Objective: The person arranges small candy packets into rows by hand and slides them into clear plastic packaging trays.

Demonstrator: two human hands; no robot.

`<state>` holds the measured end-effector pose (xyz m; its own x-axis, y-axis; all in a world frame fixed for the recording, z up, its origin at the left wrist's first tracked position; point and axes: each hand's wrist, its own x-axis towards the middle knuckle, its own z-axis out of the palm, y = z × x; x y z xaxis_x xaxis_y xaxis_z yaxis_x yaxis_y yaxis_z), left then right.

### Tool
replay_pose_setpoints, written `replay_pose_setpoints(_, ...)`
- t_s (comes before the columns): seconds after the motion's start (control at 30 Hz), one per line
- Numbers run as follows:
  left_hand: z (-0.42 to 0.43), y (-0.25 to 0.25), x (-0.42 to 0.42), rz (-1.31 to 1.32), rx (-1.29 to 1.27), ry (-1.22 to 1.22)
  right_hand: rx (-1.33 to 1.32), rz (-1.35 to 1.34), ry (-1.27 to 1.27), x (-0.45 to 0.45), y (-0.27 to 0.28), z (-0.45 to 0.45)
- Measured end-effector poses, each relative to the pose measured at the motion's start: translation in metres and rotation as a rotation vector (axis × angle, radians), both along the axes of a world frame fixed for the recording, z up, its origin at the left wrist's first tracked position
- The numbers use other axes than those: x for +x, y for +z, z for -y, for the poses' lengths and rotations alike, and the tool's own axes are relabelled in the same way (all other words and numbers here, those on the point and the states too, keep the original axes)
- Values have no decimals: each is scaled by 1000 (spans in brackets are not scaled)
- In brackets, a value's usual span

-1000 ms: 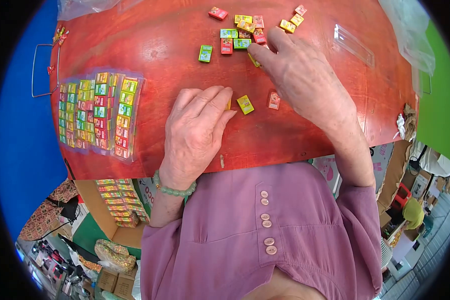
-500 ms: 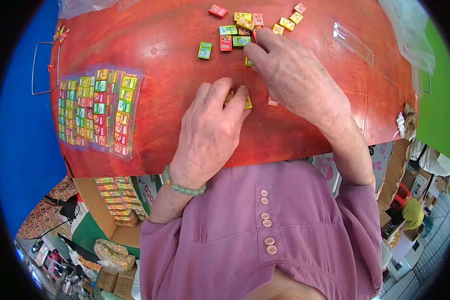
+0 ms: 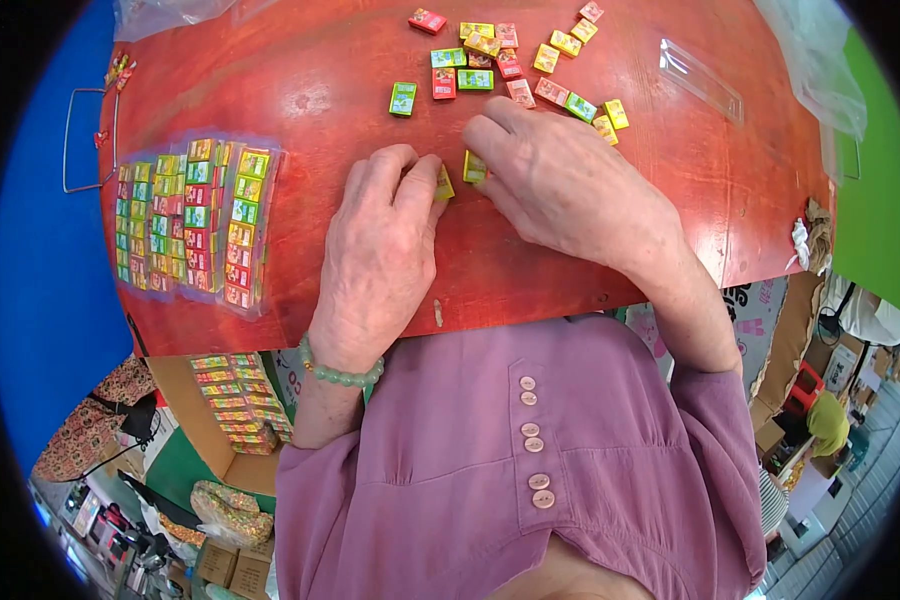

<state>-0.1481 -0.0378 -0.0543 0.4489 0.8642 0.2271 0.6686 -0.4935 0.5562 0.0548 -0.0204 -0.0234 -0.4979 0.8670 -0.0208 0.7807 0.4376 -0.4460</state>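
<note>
My left hand, with a green bead bracelet at the wrist, is closed on a small yellow box low over the red table. Just right of it, my right hand pinches another small yellow box between thumb and fingers. The fingertips of both hands are partly hidden. Beyond them lie several loose little boxes in red, green and yellow, among them a green box, a red box and a yellow box near my right knuckles.
Clear packs filled with rows of such boxes lie on the table's left side. A clear plastic tray rests at the right, near a plastic bag. Below the table's front edge stands a carton with more packs.
My left hand has shifted left with its box. My right hand has drawn back from the loose boxes toward my left hand, now pinching a yellow box and uncovering several boxes behind it.
</note>
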Motion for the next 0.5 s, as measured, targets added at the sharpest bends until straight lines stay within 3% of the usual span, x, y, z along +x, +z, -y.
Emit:
replay_pose_setpoints(0.23,-3,4,4,87,-78,-132,143,-105,-53,16,7,25)
replay_pose_setpoints(0.5,-7,5,8,140,-166,-195,-18,-127,-243,34,4,51)
